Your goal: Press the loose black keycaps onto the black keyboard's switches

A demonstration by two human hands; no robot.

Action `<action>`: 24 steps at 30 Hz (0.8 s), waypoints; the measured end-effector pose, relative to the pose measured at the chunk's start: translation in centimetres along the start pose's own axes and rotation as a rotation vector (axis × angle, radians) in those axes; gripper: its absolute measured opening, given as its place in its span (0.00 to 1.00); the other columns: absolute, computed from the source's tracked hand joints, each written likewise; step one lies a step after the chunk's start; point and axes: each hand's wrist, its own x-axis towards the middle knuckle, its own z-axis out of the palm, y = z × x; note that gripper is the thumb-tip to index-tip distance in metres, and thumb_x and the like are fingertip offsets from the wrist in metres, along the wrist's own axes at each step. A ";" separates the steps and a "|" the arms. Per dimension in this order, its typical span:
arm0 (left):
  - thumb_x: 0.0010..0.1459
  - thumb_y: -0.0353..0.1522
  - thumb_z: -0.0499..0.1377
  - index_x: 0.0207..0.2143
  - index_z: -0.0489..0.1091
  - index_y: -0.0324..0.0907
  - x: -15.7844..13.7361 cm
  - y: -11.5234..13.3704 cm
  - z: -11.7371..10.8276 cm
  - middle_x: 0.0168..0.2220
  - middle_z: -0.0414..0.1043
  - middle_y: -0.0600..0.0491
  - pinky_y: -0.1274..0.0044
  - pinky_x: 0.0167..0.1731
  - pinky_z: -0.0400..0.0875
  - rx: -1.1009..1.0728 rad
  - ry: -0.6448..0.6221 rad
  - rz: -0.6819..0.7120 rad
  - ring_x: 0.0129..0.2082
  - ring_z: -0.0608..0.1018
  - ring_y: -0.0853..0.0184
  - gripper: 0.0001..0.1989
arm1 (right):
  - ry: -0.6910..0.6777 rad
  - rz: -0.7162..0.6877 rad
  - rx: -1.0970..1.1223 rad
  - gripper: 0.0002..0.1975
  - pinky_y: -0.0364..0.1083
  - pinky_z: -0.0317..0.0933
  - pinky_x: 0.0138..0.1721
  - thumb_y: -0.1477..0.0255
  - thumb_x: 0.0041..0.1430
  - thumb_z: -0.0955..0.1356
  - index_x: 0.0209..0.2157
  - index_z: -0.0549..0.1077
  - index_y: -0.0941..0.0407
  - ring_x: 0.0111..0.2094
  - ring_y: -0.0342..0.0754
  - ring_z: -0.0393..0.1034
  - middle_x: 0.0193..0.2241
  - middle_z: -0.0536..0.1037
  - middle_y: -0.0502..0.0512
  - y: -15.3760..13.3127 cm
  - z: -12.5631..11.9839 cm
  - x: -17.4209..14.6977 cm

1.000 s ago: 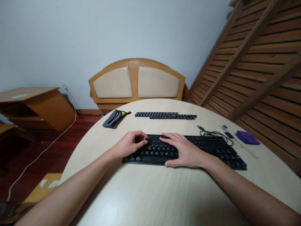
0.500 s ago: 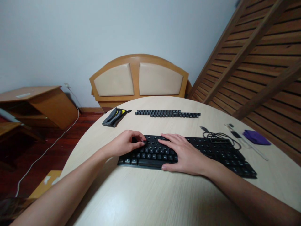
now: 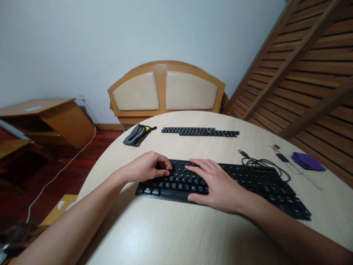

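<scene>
A black keyboard (image 3: 176,193) lies on the table, slightly turned, its right end nearer me. Lower-row keycaps are in place; the upper rows show small bare stems. My left hand (image 3: 150,166) is over the upper left part, thumb and forefinger pinched on a small dark keycap (image 3: 168,170), partly hidden by the fingertips. I cannot tell whether the keycap is seated or loose. My right hand (image 3: 217,184) rests open across the keyboard's middle, fingers spread, thumb at the front edge. Detached black keycaps (image 3: 198,131) stand in neat rows farther back.
On the round pale table (image 3: 154,232) are a grey and yellow pouch (image 3: 138,135) at left, and a coiled USB cable (image 3: 259,162), a white cord (image 3: 303,176) and a purple cloth (image 3: 307,162) at right. A padded wooden headboard (image 3: 162,88) stands behind.
The view has shifted a little, and the keyboard has turned slightly, its right end nearer me. My left hand keeps its pinch at about the same spot; my right hand still rests on the keyboard.
</scene>
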 end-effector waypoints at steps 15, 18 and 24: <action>0.57 0.31 0.63 0.40 0.79 0.46 -0.2 0.3 0.2 0.38 0.82 0.53 0.73 0.39 0.71 0.228 0.040 0.035 0.36 0.81 0.62 0.08 | 0.049 0.032 -0.002 0.34 0.67 0.45 0.65 0.48 0.53 0.71 0.58 0.70 0.51 0.62 0.65 0.59 0.63 0.66 0.62 -0.8 0.4 -0.1; 0.58 0.31 0.63 0.40 0.80 0.46 -0.2 0.2 0.2 0.39 0.82 0.53 0.73 0.39 0.72 0.243 0.042 0.073 0.37 0.81 0.62 0.08 | 0.040 0.041 -0.018 0.34 0.66 0.45 0.65 0.49 0.54 0.71 0.58 0.70 0.51 0.62 0.65 0.59 0.63 0.66 0.61 -0.9 0.4 -0.1; 0.60 0.30 0.62 0.41 0.79 0.45 -0.3 0.1 0.4 0.41 0.81 0.52 0.74 0.41 0.72 0.307 0.044 0.117 0.39 0.81 0.62 0.08 | 0.026 0.047 -0.041 0.35 0.66 0.44 0.66 0.49 0.54 0.70 0.59 0.70 0.51 0.63 0.64 0.58 0.64 0.65 0.61 -1.1 0.4 -0.1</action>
